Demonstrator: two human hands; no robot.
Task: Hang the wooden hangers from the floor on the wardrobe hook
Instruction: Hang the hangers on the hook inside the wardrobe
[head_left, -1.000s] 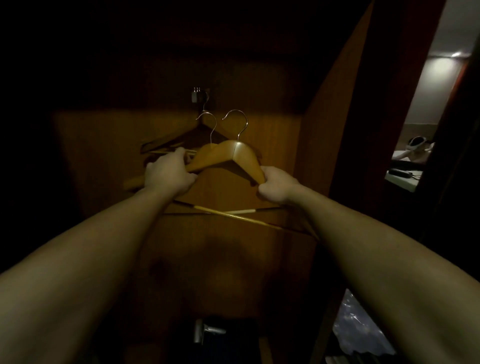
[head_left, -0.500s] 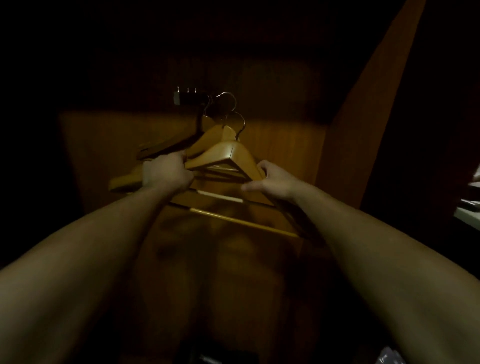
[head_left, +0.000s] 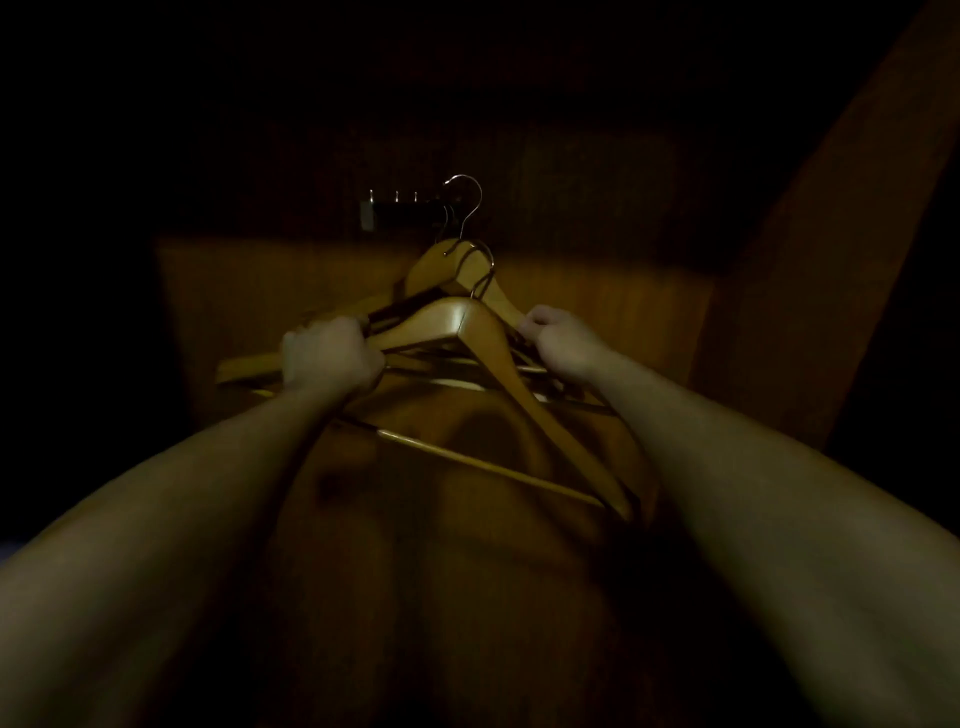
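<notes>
Head view, operator's note. I see the left hand (head_left: 330, 358) closed in a fist round the left arm of the front hanger (head_left: 467, 332), at 9 o'clock from that hanger's apex. The right hand (head_left: 563, 345) sits at 3 o'clock from the apex. Its fingers are curled on the right arm of the rear hanger (head_left: 447, 265), apparently pinching it, though the light is too dim to confirm the contact.

The front hanger's long axis runs from the left fist toward 5 o'clock, so the hanger is tilted with its right end low and unsupported. Its wire hook (head_left: 483, 270) rises from the apex toward 12 o'clock and overlaps the rear hanger's body.

The wardrobe hook bar (head_left: 395, 210) lies at 11 o'clock from that wire hook and apart from it. The rear hanger's own wire hook (head_left: 465, 202) meets the bar's right end and appears engaged.

My judgement: the front hanger is not yet hung. The coming move should lift it toward 11 o'clock, with the left hand carrying, being the nearer to the bar.
</notes>
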